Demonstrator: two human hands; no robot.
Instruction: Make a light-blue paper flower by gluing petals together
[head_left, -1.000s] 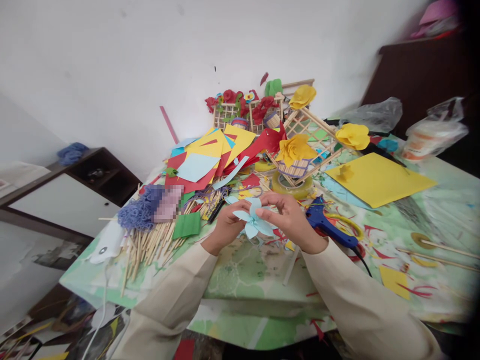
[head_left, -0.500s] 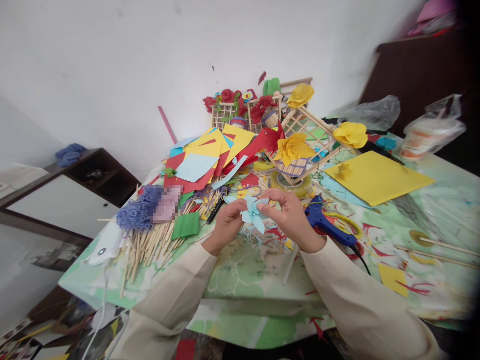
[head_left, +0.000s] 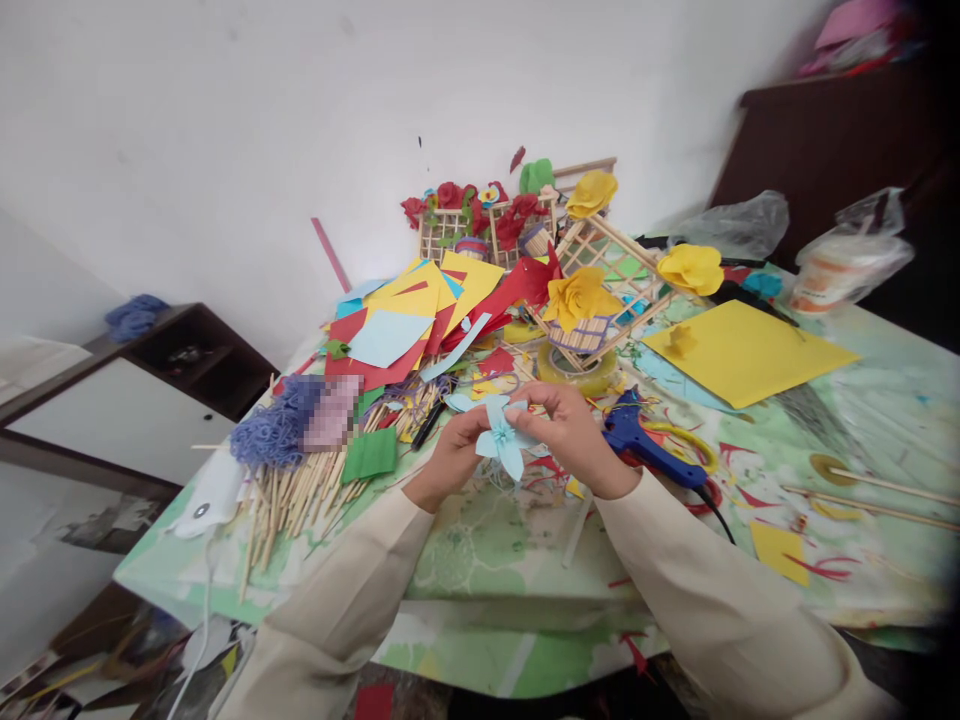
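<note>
Both my hands hold a small light-blue paper flower (head_left: 502, 438) just above the table. My left hand (head_left: 450, 455) pinches it from the left side. My right hand (head_left: 574, 435) pinches its petals from the top and right, fingers curled. The flower's centre faces me, with petals spreading outward. A blue glue gun (head_left: 651, 450) lies on the table right beside my right wrist.
Coloured paper sheets (head_left: 409, 320) pile behind my hands. Wooden sticks (head_left: 300, 490) and purple yarn (head_left: 274, 425) lie left. A tape roll (head_left: 574, 368), stick lattices with yellow flowers (head_left: 581, 295) and red flowers (head_left: 517, 215), a yellow sheet (head_left: 742, 350) and bagged cups (head_left: 840, 265) stand right.
The flower has turned in my fingers so its centre now faces me, and its petals have closed in a little. Both hands stay in nearly the same place.
</note>
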